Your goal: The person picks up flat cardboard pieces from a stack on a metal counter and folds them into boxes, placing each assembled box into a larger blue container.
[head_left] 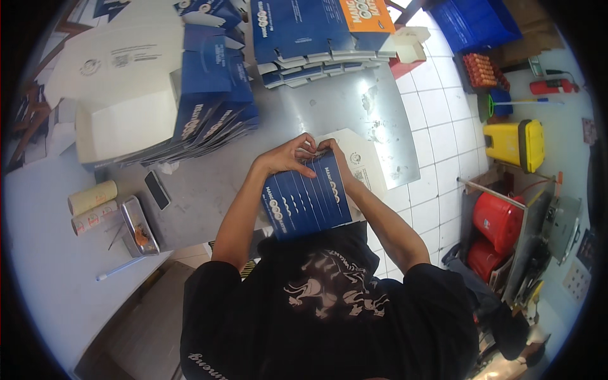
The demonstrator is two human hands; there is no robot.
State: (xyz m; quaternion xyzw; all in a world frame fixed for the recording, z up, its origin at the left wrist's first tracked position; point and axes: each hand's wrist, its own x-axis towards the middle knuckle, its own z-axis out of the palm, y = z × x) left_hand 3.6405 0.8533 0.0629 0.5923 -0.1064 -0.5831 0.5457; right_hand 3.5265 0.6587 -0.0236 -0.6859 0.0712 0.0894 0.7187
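Note:
A blue printed carton (307, 202) with white wavy lines rests against my chest over the metal table (342, 107). My left hand (288, 157) grips its upper left edge. At the top edge my right hand (334, 152) pinches a white inner flap (361, 161) that sticks out to the right. The fingertips of both hands meet at the carton's top.
Stacks of flat blue cartons (215, 101) and a white open box (120, 95) lie at the back left, more cartons (316, 38) at the back. A phone (156, 189), paper rolls (92, 196), a small tray (138, 225). Yellow bin (516, 144) and red buckets (500, 221) stand right.

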